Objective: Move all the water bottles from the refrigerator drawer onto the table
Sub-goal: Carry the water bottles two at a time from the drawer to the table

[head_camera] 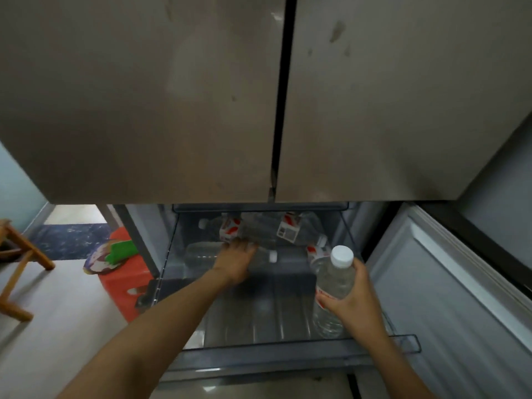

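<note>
Right hand (357,300) grips upright bottle (335,276) (white-capped); left hand (234,262) touches lying bottle (266,254).

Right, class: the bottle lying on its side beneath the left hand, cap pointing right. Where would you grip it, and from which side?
Round the middle of the lying bottle, from above and in front. Its barrel lies crosswise, more bottles are stacked behind it, and the open top of the drawer leaves that side free.

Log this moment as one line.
right hand: holds clear plastic white-capped water bottle; left hand: on lying clear bottle; open grey refrigerator drawer
</note>
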Available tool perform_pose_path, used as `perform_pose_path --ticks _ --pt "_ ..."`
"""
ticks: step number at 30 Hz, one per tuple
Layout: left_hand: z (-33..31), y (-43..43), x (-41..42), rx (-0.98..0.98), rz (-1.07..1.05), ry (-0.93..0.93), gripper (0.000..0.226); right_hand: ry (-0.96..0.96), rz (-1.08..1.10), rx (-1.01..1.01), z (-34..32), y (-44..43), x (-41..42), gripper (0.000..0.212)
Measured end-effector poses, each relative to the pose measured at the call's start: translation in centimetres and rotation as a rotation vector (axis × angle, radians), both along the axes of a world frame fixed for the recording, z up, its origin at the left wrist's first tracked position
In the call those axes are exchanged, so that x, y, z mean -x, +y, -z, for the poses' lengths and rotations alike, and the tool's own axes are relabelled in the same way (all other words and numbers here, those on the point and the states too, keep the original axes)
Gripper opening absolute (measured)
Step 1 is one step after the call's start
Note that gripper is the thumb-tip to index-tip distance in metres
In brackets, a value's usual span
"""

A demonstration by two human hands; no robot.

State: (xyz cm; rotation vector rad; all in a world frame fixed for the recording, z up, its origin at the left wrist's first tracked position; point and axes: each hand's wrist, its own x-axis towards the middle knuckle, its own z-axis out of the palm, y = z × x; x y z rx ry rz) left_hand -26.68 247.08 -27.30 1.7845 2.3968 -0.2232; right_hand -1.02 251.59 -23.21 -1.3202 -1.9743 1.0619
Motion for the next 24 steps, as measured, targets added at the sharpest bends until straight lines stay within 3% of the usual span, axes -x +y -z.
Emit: perform_pose_path --ticks 8,18,24 --pt "2.5 2.2 0.3 0.078 -0.008 0.112 0.082 -0.127 -0.051 -0.016 -0.3 -0.3 -0.1 0.091" --pt "3.3 0.9 -1.5 0.051 0.023 0.246 0.067 -0.267 -0.140 -0.073 -1.0 -0.8 0.1 0.087" --pt "3.1 -0.5 -1.4 0.166 0.079 0.308 0.072 -0.355 -0.204 -0.098 -1.6 -1.0 0.2 0.090"
